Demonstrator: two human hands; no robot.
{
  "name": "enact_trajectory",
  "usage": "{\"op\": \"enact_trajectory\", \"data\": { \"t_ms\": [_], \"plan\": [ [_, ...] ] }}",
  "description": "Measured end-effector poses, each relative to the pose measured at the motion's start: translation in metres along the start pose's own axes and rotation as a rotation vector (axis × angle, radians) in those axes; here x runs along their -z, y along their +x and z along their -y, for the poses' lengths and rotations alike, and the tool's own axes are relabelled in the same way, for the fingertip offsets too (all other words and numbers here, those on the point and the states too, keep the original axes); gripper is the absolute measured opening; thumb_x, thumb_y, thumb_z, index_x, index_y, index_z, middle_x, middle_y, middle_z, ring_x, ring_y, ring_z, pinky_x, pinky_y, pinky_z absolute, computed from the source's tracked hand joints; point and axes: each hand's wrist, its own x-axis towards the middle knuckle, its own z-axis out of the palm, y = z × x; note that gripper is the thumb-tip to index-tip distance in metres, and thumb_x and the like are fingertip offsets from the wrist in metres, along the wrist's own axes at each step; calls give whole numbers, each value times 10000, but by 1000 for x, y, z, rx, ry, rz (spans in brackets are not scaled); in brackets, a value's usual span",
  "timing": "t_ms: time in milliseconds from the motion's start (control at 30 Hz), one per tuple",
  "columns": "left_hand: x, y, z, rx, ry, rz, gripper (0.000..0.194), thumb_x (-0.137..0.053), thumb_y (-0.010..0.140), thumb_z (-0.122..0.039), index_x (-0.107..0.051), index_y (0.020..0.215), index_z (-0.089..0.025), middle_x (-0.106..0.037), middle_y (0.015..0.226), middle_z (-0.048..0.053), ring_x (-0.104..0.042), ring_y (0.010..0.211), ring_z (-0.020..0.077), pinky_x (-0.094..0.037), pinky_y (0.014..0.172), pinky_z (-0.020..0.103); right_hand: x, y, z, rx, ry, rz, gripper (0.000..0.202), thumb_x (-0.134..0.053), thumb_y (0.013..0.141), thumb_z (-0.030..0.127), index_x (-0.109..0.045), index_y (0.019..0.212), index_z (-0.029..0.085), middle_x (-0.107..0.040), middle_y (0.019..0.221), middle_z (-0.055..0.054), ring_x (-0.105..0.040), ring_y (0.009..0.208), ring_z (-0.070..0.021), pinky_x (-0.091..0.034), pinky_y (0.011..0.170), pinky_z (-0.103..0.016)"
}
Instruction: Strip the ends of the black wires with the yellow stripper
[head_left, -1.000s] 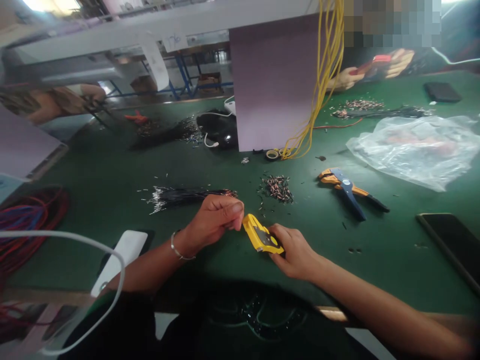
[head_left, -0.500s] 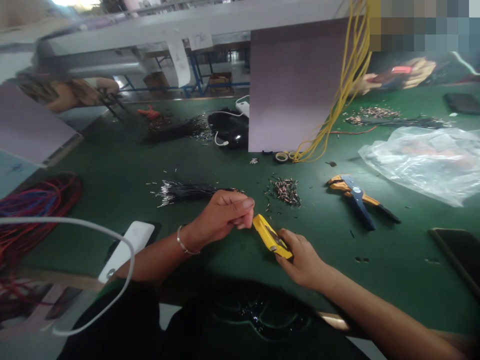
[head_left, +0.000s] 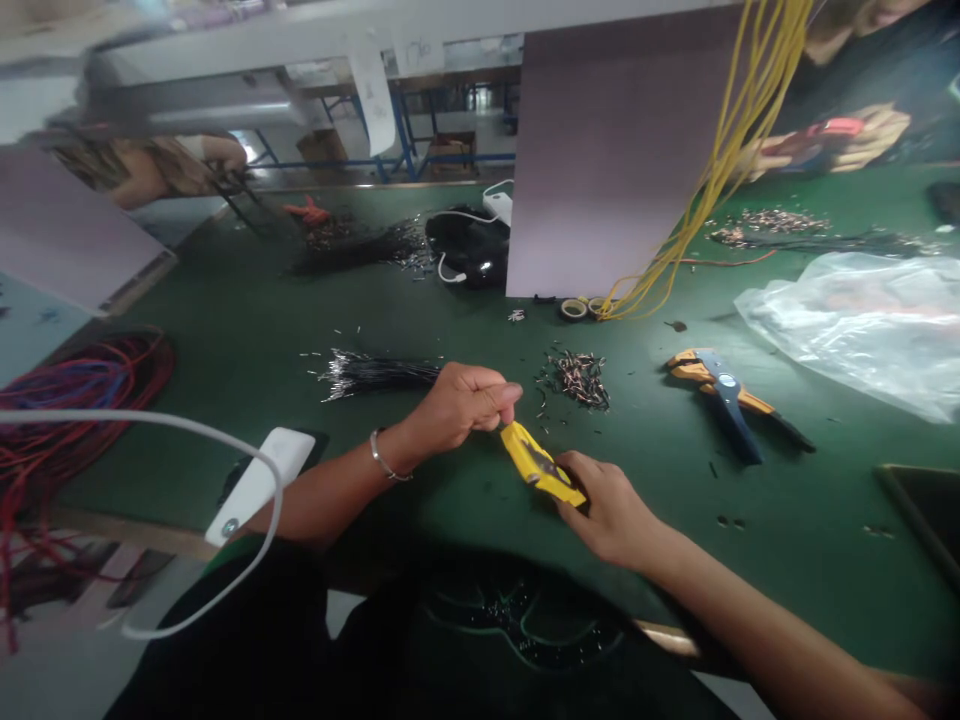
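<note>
My right hand (head_left: 607, 505) is wrapped around a yellow hand tool (head_left: 538, 465) that looks like a wire stripper. Its head points up and left, right at the fingertips of my left hand (head_left: 469, 408). The left fingers are pinched together, and what lies between them is too small to make out. Behind the left hand lies a bundle of black wires (head_left: 375, 373), with bare, silvery ends at its left. A small heap of short cut wire pieces (head_left: 581, 378) is just beyond the tool.
To the right lie blue-and-orange pliers (head_left: 727, 395), a clear plastic bag (head_left: 862, 320) and a dark phone (head_left: 926, 520). Yellow wires (head_left: 720, 190) hang beside an upright panel (head_left: 600, 170). Red and blue cable coils (head_left: 90, 400) and a white power strip (head_left: 262, 480) are left. A co-worker's hands (head_left: 847, 140) hold a red tool.
The view has shifted slightly, so the scene sits further right. The yellow tool's head has come up against the left fingertips and the tool has turned a little. Both hands keep their grip.
</note>
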Motion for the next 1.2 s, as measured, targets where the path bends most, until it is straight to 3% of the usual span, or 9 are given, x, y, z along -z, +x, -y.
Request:
{"op": "enact_trajectory", "data": {
  "t_ms": [100, 233, 333, 500, 633, 833, 1200],
  "plan": [
    [0, 3, 0, 11, -110, -15, 371, -698, 776, -399, -608, 535, -132, -287, 402, -73, -245, 390, 31, -191, 427, 230, -2, 0, 7, -185, 305, 34, 85, -520, 818, 258, -535, 863, 188, -594, 716, -25, -535, 605, -160, -428, 571, -281],
    [-3, 3, -1, 31, -181, -31, 352, -707, 767, -380, -610, 531, -137, -315, 409, -65, -246, 391, 27, -187, 426, 232, -8, -2, 8, -322, 845, 115, 185, -590, 832, 344, -532, 877, 174, -530, 597, 19, -496, 521, -136, -430, 526, -283],
    [-10, -2, 0, 9, -176, -42, 355, -693, 781, -387, -613, 542, -138, -328, 418, -60, -259, 401, 32, -188, 432, 238, -13, 0, 6, -368, 1074, 87, 234, -640, 811, 347, -522, 894, 162, -537, 562, 24, -500, 486, -134, -438, 512, -296],
    [-21, -10, 0, -28, -57, -130, 371, -665, 808, -408, -621, 558, -137, -328, 423, -55, -279, 415, 42, -181, 439, 248, -14, 10, 6, -352, 1009, 62, 250, -662, 788, 351, -524, 862, 157, -538, 526, 37, -483, 451, -116, -410, 493, -273],
    [-14, -2, -4, -52, -107, -181, 366, -687, 791, -393, -609, 547, -133, -298, 403, -67, -267, 401, 37, -196, 432, 240, -12, 11, 8, -345, 947, 34, 220, -646, 802, 330, -532, 871, 154, -530, 539, 44, -481, 462, -106, -401, 494, -256],
    [3, 15, 3, 6, -262, -180, 364, -714, 775, -332, -561, 524, -118, -240, 392, -98, -224, 367, 14, -215, 420, 214, -16, 7, 5, -368, 1152, 112, 228, -675, 785, 308, -527, 874, 159, -546, 520, 39, -491, 431, -117, -429, 460, -271],
    [9, 18, -1, 72, -536, -139, 313, -567, 891, -249, -577, 611, -110, -247, 457, -89, -212, 372, 21, -273, 430, 190, -5, 13, -4, -357, 1395, -8, 180, -689, 770, 238, -592, 897, 157, -594, 703, -23, -572, 599, -172, -491, 587, -353]
  ]
}}
